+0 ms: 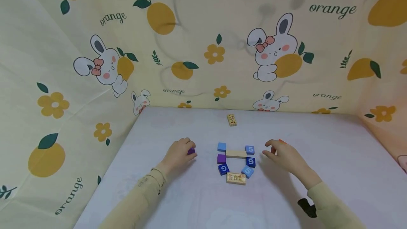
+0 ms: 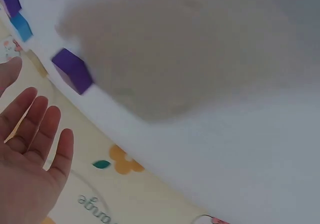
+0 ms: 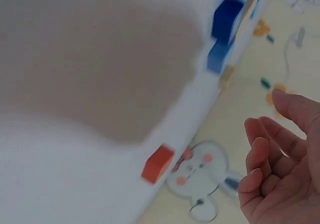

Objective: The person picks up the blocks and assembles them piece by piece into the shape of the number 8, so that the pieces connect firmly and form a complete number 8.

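Observation:
My left hand point(image 1: 178, 153) is over the left part of the table, its fingers apart from a purple block point(image 2: 73, 71) in the left wrist view. To the right of the blocks in the middle hovers my right hand point(image 1: 286, 155), fingers loosely bent and holding nothing. An orange-red block point(image 3: 158, 164) lies beyond it, mostly hidden by the hand in the head view. Between the hands, a plain wooden strip point(image 1: 236, 154) spans two columns of blocks. Light blue point(image 1: 221, 146), purple point(image 1: 221, 159) and dark blue point(image 1: 223, 169) blocks form the left column; numbered blue blocks point(image 1: 250, 162) form the right.
A patterned wooden tile point(image 1: 236, 178) lies at the near end of the columns. Another wooden tile point(image 1: 232, 119) is near the table's back edge. Printed cloth point(image 1: 197, 45) rises behind the white table point(image 1: 197, 207). A black object point(image 1: 307, 207) shows beside the right sleeve.

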Action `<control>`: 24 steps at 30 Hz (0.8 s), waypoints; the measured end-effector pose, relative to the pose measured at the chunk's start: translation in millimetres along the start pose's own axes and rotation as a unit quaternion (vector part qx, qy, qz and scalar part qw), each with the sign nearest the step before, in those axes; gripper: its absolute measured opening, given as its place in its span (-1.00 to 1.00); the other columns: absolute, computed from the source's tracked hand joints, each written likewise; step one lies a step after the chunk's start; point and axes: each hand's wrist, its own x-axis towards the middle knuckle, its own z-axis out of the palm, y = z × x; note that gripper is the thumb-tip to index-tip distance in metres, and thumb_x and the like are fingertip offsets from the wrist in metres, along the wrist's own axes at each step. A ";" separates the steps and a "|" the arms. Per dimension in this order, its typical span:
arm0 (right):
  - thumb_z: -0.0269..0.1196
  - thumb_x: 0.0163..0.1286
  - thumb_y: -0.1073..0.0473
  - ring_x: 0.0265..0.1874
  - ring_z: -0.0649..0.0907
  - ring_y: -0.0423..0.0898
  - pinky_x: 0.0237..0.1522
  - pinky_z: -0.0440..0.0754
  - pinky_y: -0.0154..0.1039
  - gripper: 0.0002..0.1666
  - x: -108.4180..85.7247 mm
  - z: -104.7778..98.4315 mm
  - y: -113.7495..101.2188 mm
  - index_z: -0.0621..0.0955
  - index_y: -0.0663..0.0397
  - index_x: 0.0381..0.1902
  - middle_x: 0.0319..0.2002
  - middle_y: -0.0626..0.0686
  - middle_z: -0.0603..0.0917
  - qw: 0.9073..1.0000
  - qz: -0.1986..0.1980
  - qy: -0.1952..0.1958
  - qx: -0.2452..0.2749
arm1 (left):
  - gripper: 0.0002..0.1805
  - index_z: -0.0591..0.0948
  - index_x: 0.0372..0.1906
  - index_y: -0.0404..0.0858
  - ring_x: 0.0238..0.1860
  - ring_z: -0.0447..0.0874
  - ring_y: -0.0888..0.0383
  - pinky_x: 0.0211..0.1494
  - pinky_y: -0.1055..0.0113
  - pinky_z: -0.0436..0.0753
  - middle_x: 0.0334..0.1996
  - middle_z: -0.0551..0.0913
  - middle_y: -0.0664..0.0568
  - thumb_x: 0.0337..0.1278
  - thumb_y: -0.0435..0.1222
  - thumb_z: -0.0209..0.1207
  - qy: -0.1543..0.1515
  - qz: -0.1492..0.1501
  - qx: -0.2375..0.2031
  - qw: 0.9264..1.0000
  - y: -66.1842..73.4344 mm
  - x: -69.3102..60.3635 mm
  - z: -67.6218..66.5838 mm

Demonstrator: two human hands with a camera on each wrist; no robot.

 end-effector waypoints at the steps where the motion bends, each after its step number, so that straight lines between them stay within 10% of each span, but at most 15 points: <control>1: 0.24 0.25 0.07 -0.53 0.45 -0.15 -0.46 0.42 -0.26 -0.61 1.4 -1.7 4.9 0.57 0.23 -0.07 -0.47 0.00 0.57 1.000 0.006 0.001 0.001 | -0.72 0.63 -0.26 -0.25 -0.30 0.58 0.07 -0.25 0.18 0.54 -0.34 0.61 0.00 -0.04 -0.15 0.32 -0.001 -0.004 0.002 1.000 -3.1 -0.7 0.2; 24: 0.17 0.29 0.04 -0.19 0.55 0.21 -0.19 0.50 0.06 -0.43 13.7 1.0 84.4 0.43 0.41 0.07 -0.14 0.39 0.58 0.986 0.147 -0.037 0.070 | -0.72 0.66 -0.23 -0.23 -0.25 0.60 0.03 -0.22 0.11 0.56 -0.29 0.65 -0.01 -0.03 -0.14 0.30 -0.037 -0.053 0.019 0.998 -24.1 -5.7 7.1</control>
